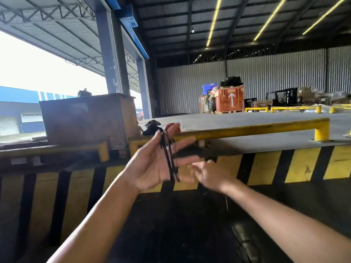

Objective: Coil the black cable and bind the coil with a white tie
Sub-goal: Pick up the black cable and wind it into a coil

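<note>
Two bare hands up in front of a loading-dock edge; left hand (152, 164) palm-up, fingers spread wide and loose, with the black cable (169, 158) wound in several thin loops across the palm and up between thumb and fingers, so the coil sits on that hand rather than in a clenched grip; strands look slim, matte, slightly kinked, count of loops not readable through motion blur. Right hand (208, 175) just beside the coil's lower end, fingers curled inward, blurred; cannot tell whether they pinch a strand or anything else; white tie not made out.

One dock wall (266, 166) painted in yellow and black diagonal stripes, scuffed; one yellow tubular steel rail (247, 130) along its top, bolted by a flange; more low yellow rails (284, 108) further back. One rusty brown metal bin (85, 118) left of the hands; one crumpled black bag (152, 127) beside it.

Floor is smooth grey concrete; walls corrugated sheet metal; roof steel trusses with three long strip lights. One orange crate (229, 99) with a white arrow on a pallet, one forklift (284, 95) near it.
</note>
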A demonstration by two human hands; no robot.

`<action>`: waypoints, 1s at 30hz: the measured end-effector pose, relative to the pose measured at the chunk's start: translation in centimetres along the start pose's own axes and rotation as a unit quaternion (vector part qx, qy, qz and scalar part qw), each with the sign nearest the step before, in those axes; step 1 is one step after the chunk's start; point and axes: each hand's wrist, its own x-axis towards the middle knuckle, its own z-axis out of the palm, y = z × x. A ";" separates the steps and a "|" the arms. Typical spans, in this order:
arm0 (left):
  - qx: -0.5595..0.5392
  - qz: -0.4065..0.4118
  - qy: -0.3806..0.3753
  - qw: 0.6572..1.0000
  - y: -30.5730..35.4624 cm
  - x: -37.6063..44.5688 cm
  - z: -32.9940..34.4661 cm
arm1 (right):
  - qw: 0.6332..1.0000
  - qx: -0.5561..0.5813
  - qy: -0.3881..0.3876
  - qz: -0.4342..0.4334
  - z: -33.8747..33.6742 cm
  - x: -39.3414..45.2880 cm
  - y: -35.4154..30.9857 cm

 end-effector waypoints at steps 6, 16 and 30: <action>0.212 0.147 0.342 0.904 2.6 -0.3 -3.7 | 0.973 -0.055 -0.202 -0.095 2.2 -3.5 -3.6; 0.304 -0.316 0.184 0.880 -2.2 -2.6 -6.2 | 0.989 -0.075 0.092 -0.088 -7.8 3.2 -0.4; 0.245 0.032 0.303 0.920 0.5 0.7 -5.0 | 0.960 -0.062 -0.232 -0.145 2.8 -4.2 -4.5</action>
